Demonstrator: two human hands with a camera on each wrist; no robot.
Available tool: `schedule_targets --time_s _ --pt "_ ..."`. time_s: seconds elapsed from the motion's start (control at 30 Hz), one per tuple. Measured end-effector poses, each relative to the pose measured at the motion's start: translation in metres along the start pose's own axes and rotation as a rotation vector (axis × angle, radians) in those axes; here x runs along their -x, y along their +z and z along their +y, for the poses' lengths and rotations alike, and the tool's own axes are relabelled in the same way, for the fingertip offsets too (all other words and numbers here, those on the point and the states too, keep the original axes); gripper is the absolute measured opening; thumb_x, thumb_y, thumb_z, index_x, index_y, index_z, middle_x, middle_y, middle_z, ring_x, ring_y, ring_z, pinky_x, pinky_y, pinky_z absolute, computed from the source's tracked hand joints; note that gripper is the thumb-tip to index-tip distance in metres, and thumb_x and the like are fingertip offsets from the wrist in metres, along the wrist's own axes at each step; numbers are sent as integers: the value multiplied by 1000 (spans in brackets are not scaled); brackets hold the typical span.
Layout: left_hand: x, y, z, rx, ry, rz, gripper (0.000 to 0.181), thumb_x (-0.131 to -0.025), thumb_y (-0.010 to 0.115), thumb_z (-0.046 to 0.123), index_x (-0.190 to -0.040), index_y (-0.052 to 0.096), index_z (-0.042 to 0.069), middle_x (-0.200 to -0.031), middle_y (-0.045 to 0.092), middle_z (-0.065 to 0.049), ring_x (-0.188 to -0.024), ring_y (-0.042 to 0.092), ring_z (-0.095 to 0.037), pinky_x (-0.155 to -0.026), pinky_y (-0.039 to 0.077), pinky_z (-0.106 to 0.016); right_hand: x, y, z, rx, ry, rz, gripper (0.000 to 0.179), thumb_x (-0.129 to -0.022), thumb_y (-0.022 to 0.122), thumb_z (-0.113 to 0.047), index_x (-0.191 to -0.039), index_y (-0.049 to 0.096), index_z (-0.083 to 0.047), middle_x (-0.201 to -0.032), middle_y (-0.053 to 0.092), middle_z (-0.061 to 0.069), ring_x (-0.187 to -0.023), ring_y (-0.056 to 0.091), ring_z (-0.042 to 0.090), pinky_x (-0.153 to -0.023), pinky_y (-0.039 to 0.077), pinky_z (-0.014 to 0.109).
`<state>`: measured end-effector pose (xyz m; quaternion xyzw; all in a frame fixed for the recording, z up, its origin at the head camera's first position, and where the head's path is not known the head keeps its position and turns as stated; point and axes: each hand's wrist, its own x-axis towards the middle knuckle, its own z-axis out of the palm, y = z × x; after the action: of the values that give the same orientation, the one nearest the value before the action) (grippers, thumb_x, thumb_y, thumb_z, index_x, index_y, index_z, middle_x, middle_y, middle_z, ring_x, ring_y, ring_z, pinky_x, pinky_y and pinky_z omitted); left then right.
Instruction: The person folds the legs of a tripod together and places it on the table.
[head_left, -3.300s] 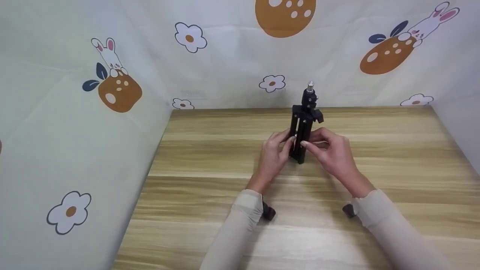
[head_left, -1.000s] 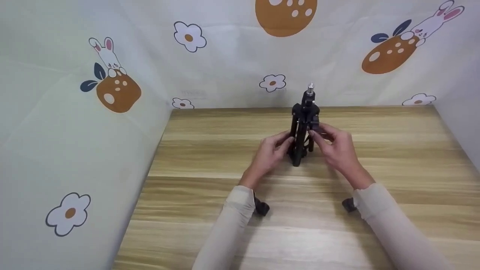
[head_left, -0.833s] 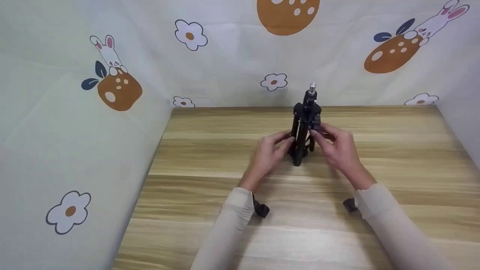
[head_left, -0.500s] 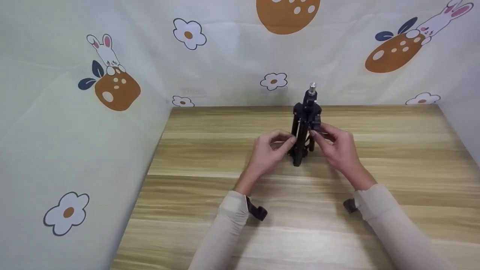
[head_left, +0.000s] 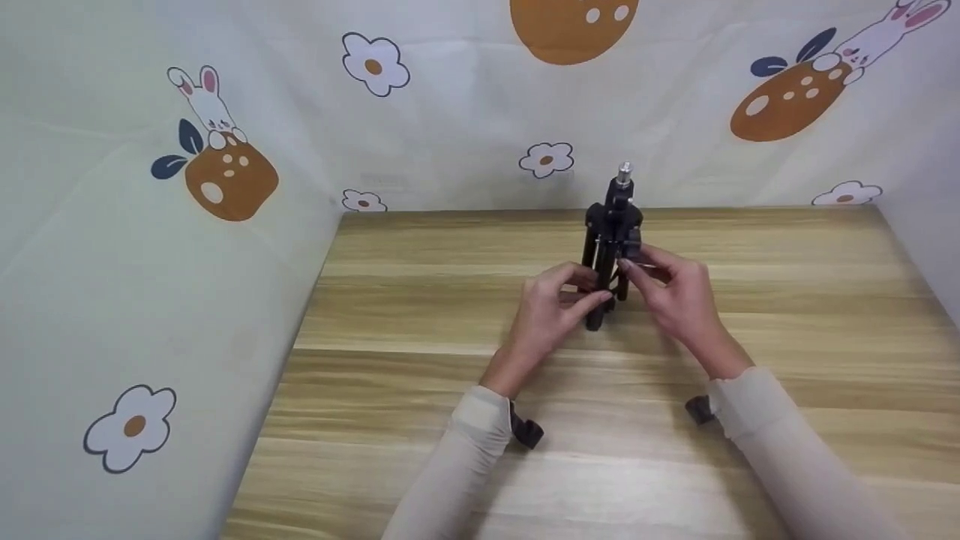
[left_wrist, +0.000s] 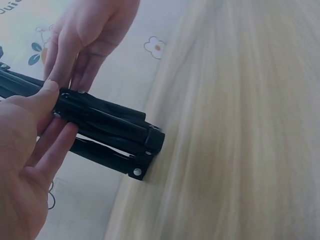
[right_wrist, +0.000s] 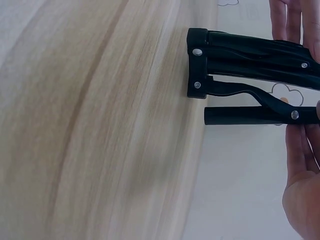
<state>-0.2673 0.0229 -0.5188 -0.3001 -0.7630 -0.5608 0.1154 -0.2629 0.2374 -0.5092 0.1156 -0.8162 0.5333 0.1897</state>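
Observation:
A black tripod light stand [head_left: 613, 221] with a silver stud on top stands upright near the table's back edge, its legs almost folded together. My right hand [head_left: 681, 300] pinches the leg on the right, just below a dark knob. In the right wrist view that leg [right_wrist: 235, 115] sits slightly apart from the others, joined to the foot piece by a curved brace [right_wrist: 240, 89]. From the left, my left hand [head_left: 551, 311] has thumb and fingers around the front leg [head_left: 598, 311]. The left wrist view shows its thumb and fingers [left_wrist: 60, 150] against the black tubes.
The wood-grain table [head_left: 390, 300] extends around the stand. Close behind it rises a pale cloth backdrop [head_left: 450, 112] printed with flowers, rabbits and orange fruit, which also covers the left and right sides. Black wrist mounts [head_left: 527, 433] show at both cuffs.
The stand has turned, and its right leg now sits a little apart. My left hand let go of the left leg and shifted right to the front leg; my right hand moved up earlier, then stayed.

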Motion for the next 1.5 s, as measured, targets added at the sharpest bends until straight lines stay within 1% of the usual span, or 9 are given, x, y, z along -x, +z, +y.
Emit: schedule_targets --time_s 0.2,0.27,0.5,0.6,0.7,0.83,1.07,1.27,1.5 --pt "2 1 -1 -13 17 24 23 -95 85 19 -104 73 2 -104 81 -11 -99 79 -16 -85 66 -18 1 -1 -2 -43 11 7 25 -100 78 -6 -124 80 -1 -121 80 16 -107 77 8 -91 63 18" --pt "2 1 -2 -13 15 30 23 -95 85 20 -103 74 2 -103 81 -11 -98 79 -17 -84 66 -20 1 0 -3 -50 15 4 25 -100 78 -6 -124 79 0 -121 80 17 -108 78 10 -90 63 18" --pt "4 2 -3 -12 -4 34 21 -95 85 19 -102 75 2 -103 82 -11 -98 80 -16 -84 67 -21 2 0 -2 -64 18 -20 23 -100 77 -5 -123 79 0 -121 80 17 -106 75 -2 -91 64 20" --pt "4 3 -3 -14 -11 34 21 -95 85 19 -102 74 2 -102 82 -11 -97 79 -16 -84 66 -18 2 0 -1 -72 21 -25 23 -100 78 -5 -122 79 1 -121 80 18 -106 75 -5 -91 64 20" --pt "4 4 -4 -2 -9 35 20 -95 85 17 -101 74 1 -101 81 -11 -97 80 -17 -84 67 -21 3 0 -1 -85 26 -24 23 -99 78 -4 -122 79 1 -122 80 19 -105 74 -7 -91 63 20" --pt "5 5 -5 11 1 35 19 -96 84 16 -101 73 1 -101 81 -12 -96 80 -19 -84 68 -26 4 0 -1 -101 29 -26 24 -99 77 -2 -123 78 3 -123 79 20 -106 74 -8 -92 63 20" --pt "7 5 -3 7 -14 29 20 -96 83 15 -104 72 -1 -104 80 -13 -99 79 -18 -86 68 -27 5 1 -2 -118 24 -19 23 -99 77 -2 -122 78 3 -121 79 20 -106 74 -7 -92 63 20" --pt "9 6 -2 -27 -11 32 19 -98 82 17 -104 71 2 -104 79 -10 -100 76 -11 -88 66 -21 6 1 -3 -100 19 -15 21 -99 77 -3 -120 79 3 -120 80 21 -106 74 -7 -92 63 19" --pt "11 6 -2 -26 -14 35 18 -98 81 16 -104 71 2 -103 78 -10 -100 76 -13 -88 65 -19 9 1 -3 -108 27 -18 23 -99 78 -2 -121 78 3 -122 79 22 -107 75 -6 -93 63 20"
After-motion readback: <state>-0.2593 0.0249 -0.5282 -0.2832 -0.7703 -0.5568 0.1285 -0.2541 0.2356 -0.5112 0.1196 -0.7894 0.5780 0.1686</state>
